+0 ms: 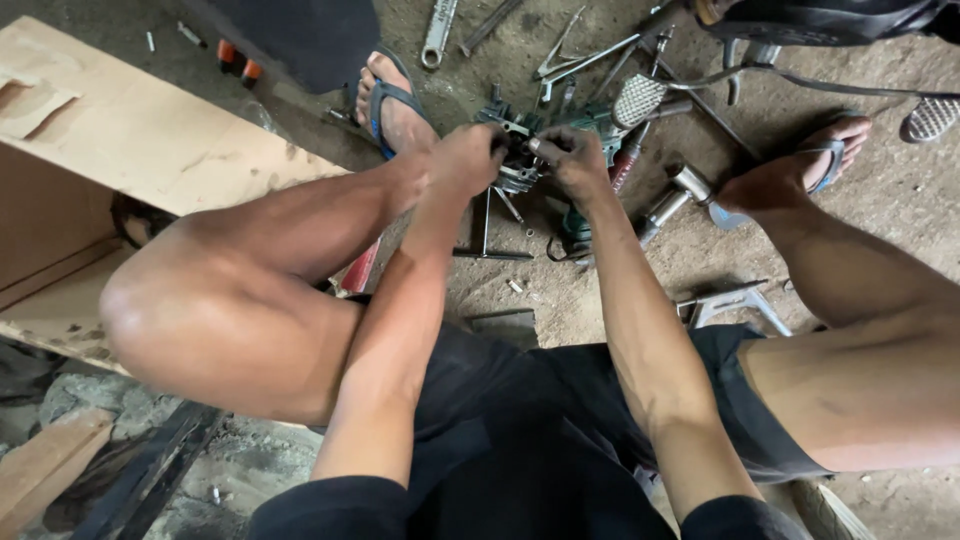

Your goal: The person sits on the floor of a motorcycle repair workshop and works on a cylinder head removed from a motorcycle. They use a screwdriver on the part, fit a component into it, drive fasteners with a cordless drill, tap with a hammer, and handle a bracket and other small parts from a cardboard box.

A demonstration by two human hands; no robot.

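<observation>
A small finned grey metal engine part is pinched between the fingers of the left hand and those of the right hand, just above the dusty concrete floor; a green power drill, a silver open-ended wrench and a pale cardboard box are scattered around.

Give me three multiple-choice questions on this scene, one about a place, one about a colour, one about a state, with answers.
1. Where does the cardboard sheet lie?
A. at the picture's left
B. at the picture's right
C. under the metal part

2. What colour are the straps of the sandal?
A. red
B. blue
C. white

3. How do the hands stand?
A. both resting on the knees
B. one raised
C. both on the metal part

Answers: A, it fills the picture's left side; B, the straps show blue; C, the left hand and right hand both grip the metal part.
</observation>
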